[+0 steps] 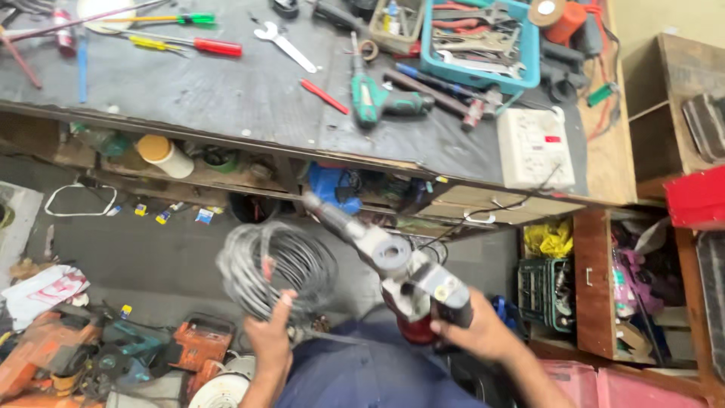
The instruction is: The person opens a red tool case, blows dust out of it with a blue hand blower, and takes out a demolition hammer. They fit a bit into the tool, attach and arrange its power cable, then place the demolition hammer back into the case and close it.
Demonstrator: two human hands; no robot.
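1. Head view, hands. Left hand (270,332) is up in front of the person's dark blue clothing (355,374), fingers closed round the lower edge of a grey coil of thin wire or cable wound in many loops (276,268). Right hand (483,332) is wrapped shut on the rear of a grey and red handheld power tool with a metal head (400,276); the exact finger hold is blurred.

2. Head view, handling of coil. Judged light and springy; loops are loose and could slip or splay if pinched at one strand only. Best taken across the whole bundle, as the left hand has it. Not fragile, prob. a snag risk.

3. Head view, handling of tool. Judged heavy, rigid, nose-heavy w/ the metal head well fwd of the grip. Hold at the rear body; one hand looks marginal for control.

4. Head view, positions. Coil sits above and touching the left hand, just left of the tool's nose. Tool runs diagonally from the right hand up-left toward the coil; whether tool and coil touch cannot be told. Both are held in the air, below the edge of the dark, worn workbench top (226,91).

5. Head view, surroundings. On the bench: red-handled screwdriver (215,47), silver open-ended spanner (285,47), green cordless drill (374,94), blue plastic tray of hand tools (529,68), white switch box (532,147). Orange power tools (200,344) lie on the floor at lower left.
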